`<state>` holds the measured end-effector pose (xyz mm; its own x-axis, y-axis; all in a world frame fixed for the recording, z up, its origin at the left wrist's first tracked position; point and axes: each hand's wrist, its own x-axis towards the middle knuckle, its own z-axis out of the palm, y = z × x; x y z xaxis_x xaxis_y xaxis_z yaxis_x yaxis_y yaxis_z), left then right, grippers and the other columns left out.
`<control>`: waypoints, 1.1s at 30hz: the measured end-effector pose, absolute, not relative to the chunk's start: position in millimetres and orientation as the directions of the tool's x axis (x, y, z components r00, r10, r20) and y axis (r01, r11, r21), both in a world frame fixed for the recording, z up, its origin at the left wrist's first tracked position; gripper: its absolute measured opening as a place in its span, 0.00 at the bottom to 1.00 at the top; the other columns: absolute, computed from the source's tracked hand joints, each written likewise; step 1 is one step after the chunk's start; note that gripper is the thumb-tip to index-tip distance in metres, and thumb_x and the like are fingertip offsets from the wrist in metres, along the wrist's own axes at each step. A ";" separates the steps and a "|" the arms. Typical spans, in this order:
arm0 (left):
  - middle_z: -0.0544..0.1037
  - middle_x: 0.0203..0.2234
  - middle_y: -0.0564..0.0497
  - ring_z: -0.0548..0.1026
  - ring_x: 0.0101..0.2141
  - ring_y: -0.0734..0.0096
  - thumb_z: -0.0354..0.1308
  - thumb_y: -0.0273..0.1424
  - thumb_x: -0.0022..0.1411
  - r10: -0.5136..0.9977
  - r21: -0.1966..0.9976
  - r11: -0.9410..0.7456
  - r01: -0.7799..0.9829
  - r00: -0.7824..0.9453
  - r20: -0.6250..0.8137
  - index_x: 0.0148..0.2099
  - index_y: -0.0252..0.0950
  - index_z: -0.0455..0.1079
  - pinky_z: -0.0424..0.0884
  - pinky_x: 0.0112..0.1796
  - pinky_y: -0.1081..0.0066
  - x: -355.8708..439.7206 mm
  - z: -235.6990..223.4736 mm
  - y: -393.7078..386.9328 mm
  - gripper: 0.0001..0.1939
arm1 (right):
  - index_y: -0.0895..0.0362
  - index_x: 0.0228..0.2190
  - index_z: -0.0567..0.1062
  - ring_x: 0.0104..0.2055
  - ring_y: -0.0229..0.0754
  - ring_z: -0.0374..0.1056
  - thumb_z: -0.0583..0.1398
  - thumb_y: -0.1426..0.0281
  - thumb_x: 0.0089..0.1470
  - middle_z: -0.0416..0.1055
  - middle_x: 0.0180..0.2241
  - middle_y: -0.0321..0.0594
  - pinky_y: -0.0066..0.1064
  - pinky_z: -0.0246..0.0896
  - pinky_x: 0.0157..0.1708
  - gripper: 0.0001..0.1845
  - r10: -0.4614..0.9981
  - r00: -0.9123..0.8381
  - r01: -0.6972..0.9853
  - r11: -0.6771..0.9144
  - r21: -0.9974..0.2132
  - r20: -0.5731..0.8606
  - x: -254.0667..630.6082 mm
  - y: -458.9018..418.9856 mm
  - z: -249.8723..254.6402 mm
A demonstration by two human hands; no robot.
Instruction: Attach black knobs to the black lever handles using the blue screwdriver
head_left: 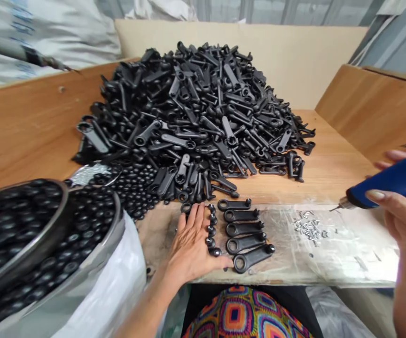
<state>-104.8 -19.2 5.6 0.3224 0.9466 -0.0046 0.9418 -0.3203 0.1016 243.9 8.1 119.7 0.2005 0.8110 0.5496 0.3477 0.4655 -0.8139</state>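
Note:
My left hand [193,246] lies flat with its fingers stretched over a row of black plastic crank handles, mostly hidden beneath it. Their round knobs [211,231] show along the hand's right side. Just right of my thumb, a second row of several black crank handles [244,229] lies side by side, ring ends to the left. At the right edge, my right hand [402,213] is wrapped around a blue electric screwdriver [389,180], its bit pointing left above the bench. Between this tool and the handles lies a small scatter of silver screws [308,226].
A large pile of black crank handles [196,112] fills the bench's back. Two metal-rimmed containers [118,206] of black knobs stand at the left, with loose knobs [136,185] and a dish of screws [90,174] behind them. Wooden boards [372,112] wall the bench.

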 end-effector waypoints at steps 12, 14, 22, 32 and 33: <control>0.45 0.63 0.34 0.38 0.62 0.48 0.41 0.70 0.35 0.943 0.135 -0.334 0.933 0.332 0.036 0.62 0.23 0.48 0.38 0.59 0.49 -105.9 2.2 -20.2 0.65 | 0.47 0.55 0.59 0.25 0.49 0.69 0.73 0.64 0.27 0.74 0.26 0.45 0.38 0.66 0.18 0.52 0.931 -0.123 -0.029 0.343 -0.939 0.344 171.9 37.4 114.4; 0.46 0.62 0.33 0.37 0.62 0.48 0.39 0.70 0.35 0.942 0.149 -0.336 0.930 0.331 0.056 0.63 0.22 0.47 0.36 0.59 0.50 -106.0 1.2 -20.2 0.66 | 0.45 0.55 0.56 0.26 0.47 0.68 0.73 0.65 0.28 0.72 0.26 0.39 0.36 0.65 0.19 0.53 0.916 -0.166 -0.087 0.356 -0.930 0.366 142.4 40.0 114.0; 0.48 0.61 0.30 0.37 0.62 0.45 0.37 0.70 0.36 0.938 0.232 -0.347 0.909 0.335 0.089 0.62 0.20 0.47 0.34 0.59 0.50 -106.2 0.1 -18.7 0.66 | 0.54 0.27 0.71 0.30 0.44 0.67 0.68 0.63 0.35 0.68 0.28 0.36 0.37 0.66 0.28 0.16 0.896 -0.211 -0.060 0.388 -0.920 0.392 53.2 66.7 100.1; 0.47 0.62 0.33 0.38 0.62 0.46 0.42 0.69 0.38 0.944 0.286 -0.330 0.900 0.315 0.098 0.63 0.24 0.46 0.35 0.59 0.50 -107.1 0.9 -21.0 0.63 | 0.50 0.43 0.66 0.26 0.42 0.65 0.63 0.58 0.39 0.63 0.25 0.34 0.38 0.64 0.28 0.27 0.900 -0.198 -0.158 0.361 -0.919 0.388 25.6 74.4 85.6; 0.46 0.62 0.33 0.38 0.62 0.46 0.42 0.68 0.38 0.945 0.288 -0.327 0.900 0.313 0.097 0.63 0.24 0.47 0.35 0.59 0.51 -107.1 1.0 -21.1 0.62 | 0.49 0.43 0.65 0.26 0.42 0.64 0.62 0.57 0.40 0.63 0.25 0.34 0.38 0.64 0.28 0.27 0.902 -0.196 -0.138 0.362 -0.922 0.384 25.9 75.0 85.1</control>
